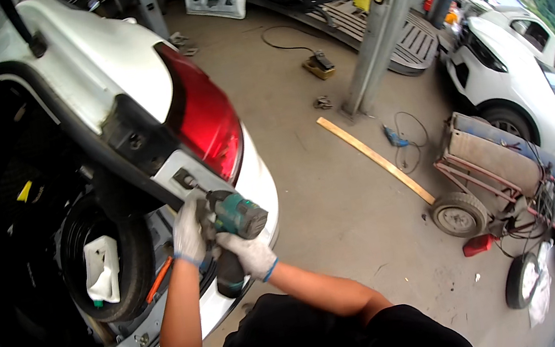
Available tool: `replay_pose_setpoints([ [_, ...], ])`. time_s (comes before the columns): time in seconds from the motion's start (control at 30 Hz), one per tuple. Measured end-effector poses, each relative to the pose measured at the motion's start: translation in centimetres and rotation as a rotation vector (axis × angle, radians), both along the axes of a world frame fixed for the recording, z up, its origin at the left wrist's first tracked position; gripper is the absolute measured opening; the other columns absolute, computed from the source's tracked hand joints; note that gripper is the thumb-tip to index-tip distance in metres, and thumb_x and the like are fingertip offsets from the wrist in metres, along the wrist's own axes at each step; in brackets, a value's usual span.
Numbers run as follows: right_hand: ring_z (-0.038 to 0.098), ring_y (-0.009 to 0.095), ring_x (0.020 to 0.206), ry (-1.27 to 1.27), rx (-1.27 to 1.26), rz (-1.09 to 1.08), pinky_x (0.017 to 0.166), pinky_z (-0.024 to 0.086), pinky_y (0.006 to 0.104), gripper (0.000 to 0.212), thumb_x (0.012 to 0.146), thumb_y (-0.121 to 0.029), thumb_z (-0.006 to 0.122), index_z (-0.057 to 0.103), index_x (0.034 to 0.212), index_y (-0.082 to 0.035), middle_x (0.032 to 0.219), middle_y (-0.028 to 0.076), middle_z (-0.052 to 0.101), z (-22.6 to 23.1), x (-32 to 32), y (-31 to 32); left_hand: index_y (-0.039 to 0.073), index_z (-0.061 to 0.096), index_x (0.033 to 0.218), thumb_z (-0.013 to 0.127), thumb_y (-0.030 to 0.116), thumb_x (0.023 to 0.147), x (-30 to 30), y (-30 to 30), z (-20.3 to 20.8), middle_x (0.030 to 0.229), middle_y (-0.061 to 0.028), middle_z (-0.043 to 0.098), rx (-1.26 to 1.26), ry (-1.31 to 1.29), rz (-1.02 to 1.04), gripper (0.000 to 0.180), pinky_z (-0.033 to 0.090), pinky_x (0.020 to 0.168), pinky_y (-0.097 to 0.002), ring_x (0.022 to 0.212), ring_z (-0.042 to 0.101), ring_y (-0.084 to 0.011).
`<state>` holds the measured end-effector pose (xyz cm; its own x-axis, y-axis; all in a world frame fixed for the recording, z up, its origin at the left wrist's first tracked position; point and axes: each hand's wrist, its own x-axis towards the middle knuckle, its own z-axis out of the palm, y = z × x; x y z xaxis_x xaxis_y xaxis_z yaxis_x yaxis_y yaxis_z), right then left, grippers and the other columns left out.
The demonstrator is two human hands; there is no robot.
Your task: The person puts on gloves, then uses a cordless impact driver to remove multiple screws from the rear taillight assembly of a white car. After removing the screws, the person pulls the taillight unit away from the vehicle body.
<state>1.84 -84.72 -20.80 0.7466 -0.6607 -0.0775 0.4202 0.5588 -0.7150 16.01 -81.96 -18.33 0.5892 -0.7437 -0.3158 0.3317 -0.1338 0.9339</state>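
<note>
Cordless drill (233,214), teal/blk, lay at white car's (124,60) rear corner, below tail-light (209,123). R hand (254,254) was closed round its grip; L hand (189,238), nearer bit (195,184), had curled fingers, hold unclear. Long axis ran up-L from R fingers toward panel (168,172); bit-tip contact was indistinct.

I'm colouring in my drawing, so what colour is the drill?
The cordless drill is teal-green and black, showing best in the head view.

Room above floor (324,220) beside bumper (267,188), tail light (212,122) blocking beyond drill (237,214)
</note>
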Motion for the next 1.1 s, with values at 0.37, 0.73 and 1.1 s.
replay_pose_setpoints([
  [0.37, 0.06, 0.013, 0.075, 0.076, 0.129, -0.06, 0.07, 0.052, 0.0285, 0.022, 0.091, -0.013, 0.061, 0.061, 0.108, 0.001, 0.085, 0.006, 0.064, 2.5, 1.5, 2.8, 0.013, 0.053, 0.126, 0.037, 0.051, 0.097, -5.8, 12.8, -1.7, 0.107, -0.0027, 0.064, -0.011, 0.635, 0.175, 0.05, 0.053, 0.062, -0.0305, 0.086, 0.063, -0.0148],
  [0.73, 0.059, 0.034, 0.084, 0.4, -0.694, -0.25, 0.075, 0.048, 0.0428, 0.03, 0.081, -0.029, 0.066, 0.061, 0.094, -0.002, 0.088, 0.016, 0.063, -2.0, 1.5, 1.0, 0.01, 0.051, 0.117, 0.021, 0.067, 0.096, -4.6, 11.8, -5.6, 0.083, -0.0065, 0.061, 0.256, 0.522, -0.334, 0.067, 0.026, 0.036, -0.0216, 0.045, 0.041, -0.0081],
  [1.1, 0.062, 0.014, 0.068, 0.098, 0.155, -0.133, 0.065, 0.052, 0.029, 0.017, 0.083, -0.012, 0.064, 0.064, 0.094, 0.001, 0.078, 0.006, 0.064, 2.6, 1.4, 2.7, 0.006, 0.057, 0.108, 0.015, 0.062, 0.098, -3.8, 13.7, 0.1, 0.069, -0.0106, 0.062, 0.316, 0.226, -0.284, 0.07, 0.026, 0.036, -0.0207, 0.04, 0.038, -0.0072],
])
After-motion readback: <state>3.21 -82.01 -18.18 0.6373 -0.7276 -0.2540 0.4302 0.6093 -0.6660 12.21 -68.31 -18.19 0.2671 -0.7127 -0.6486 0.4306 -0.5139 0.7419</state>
